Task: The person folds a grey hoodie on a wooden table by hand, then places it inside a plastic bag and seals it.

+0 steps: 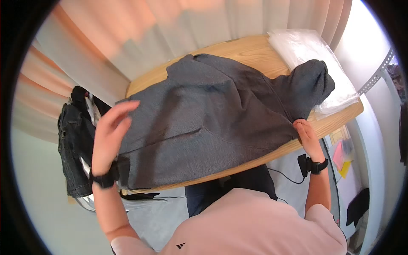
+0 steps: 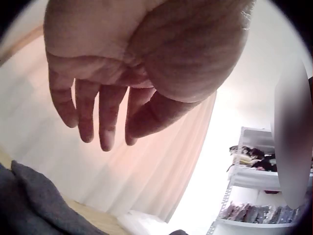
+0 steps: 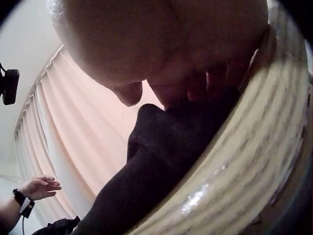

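Observation:
A dark grey hooded garment [image 1: 182, 114] lies spread over the wooden table, its hood [image 1: 312, 83] toward the right end. The left hand [image 1: 111, 136] is raised above the garment's left end, fingers spread and holding nothing; in the left wrist view the same hand [image 2: 117, 63] hangs in the air with its fingers apart. At the near edge by the hood, the right hand [image 1: 307, 138] rests with its fingers on the garment. In the right wrist view the right hand's fingers [image 3: 195, 88] touch the dark cloth [image 3: 166, 142]; whether they pinch it is hidden.
Clear plastic bags [image 1: 314, 51] lie at the table's right end, partly beneath the hood. Dark clothes [image 1: 74, 140] hang left of the wooden table [image 1: 250, 49]. A curtain [image 1: 178, 29] stands behind. Shelves with folded items [image 2: 259, 215] show in the left wrist view.

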Demonstrator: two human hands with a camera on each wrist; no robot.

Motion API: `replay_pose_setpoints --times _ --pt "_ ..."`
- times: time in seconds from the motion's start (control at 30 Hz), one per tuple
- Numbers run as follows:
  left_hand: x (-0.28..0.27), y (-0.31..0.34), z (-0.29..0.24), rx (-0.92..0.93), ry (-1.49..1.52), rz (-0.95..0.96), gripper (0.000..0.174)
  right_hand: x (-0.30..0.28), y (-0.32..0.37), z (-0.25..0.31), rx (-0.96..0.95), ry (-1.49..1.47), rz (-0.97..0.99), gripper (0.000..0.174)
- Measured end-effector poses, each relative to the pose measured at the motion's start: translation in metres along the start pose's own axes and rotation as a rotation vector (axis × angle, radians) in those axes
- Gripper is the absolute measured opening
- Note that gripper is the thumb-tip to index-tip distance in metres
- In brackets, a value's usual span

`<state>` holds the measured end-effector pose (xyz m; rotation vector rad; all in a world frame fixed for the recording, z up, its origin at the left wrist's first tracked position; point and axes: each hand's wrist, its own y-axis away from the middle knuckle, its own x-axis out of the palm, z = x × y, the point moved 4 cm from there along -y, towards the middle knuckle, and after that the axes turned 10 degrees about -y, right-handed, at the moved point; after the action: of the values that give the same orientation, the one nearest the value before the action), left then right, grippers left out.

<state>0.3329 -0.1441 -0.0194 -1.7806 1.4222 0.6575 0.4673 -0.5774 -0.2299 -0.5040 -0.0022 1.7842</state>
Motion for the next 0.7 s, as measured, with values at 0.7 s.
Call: replay_pose_setpoints --times 0.7 --pt "0.113 -0.259 0.146 0.031 -0.657 -0.497 0.014 -0.009 -0.002 0.003 0.085 -0.121 0.027 0.026"
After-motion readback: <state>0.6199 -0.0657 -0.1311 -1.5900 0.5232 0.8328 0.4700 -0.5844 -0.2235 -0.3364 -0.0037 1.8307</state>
